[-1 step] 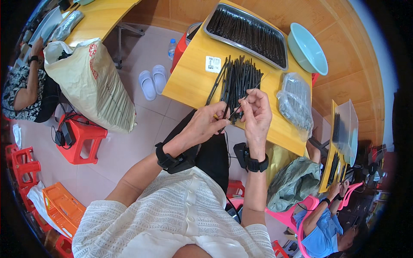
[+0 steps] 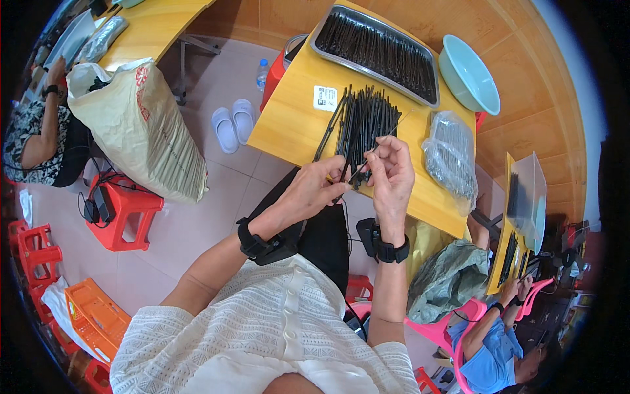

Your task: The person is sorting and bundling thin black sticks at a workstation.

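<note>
My left hand is closed in a pinch on a slim black stick at the near edge of the yellow table. Close beside it, my right hand pinches a thin, wire-like rod, whose lower end reaches toward the left fingertips. Whether the rod touches the black stick is too small to tell. Just beyond both hands lies a loose bundle of black sticks on the table. One longer black stick lies along the bundle's left side.
A metal tray of dark sticks stands at the back, near a pale blue basin. Right of the bundle lies a clear plastic bag of thin rods. A large woven sack and a red stool stand left. Co-workers sit on both sides.
</note>
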Available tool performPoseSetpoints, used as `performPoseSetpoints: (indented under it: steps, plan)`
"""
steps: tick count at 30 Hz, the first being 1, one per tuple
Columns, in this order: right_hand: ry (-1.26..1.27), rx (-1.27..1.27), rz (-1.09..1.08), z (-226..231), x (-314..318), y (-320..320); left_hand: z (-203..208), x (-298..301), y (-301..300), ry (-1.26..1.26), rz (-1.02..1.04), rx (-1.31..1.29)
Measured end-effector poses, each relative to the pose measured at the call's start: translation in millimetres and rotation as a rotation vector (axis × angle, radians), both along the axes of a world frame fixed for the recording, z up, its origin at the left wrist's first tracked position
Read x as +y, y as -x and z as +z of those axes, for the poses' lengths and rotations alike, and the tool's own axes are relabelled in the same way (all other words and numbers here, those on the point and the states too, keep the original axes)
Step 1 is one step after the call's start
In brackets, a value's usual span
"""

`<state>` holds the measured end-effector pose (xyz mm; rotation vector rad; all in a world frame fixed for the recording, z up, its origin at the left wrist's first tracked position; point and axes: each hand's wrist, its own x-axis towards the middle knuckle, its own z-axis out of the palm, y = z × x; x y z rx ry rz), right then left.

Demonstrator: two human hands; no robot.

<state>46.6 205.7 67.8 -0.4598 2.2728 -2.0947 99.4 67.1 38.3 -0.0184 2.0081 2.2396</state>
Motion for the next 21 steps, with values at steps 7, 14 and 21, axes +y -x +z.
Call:
performPoseSetpoints:
  steps: [7,14,21]
  plan:
    - [-0.065,-0.022,0.011,2.5,-1.6,-3.3,3.5,-4.7,0.2,0.105,-0.063,0.013]
    - [-0.098,-0.002,0.034,1.9,-1.4,-3.6,6.8,-5.3,1.1,0.133,-0.074,0.031]
    - [-0.160,0.056,0.075,-3.2,2.7,-2.1,3.5,-6.7,1.5,0.345,-0.134,0.175]
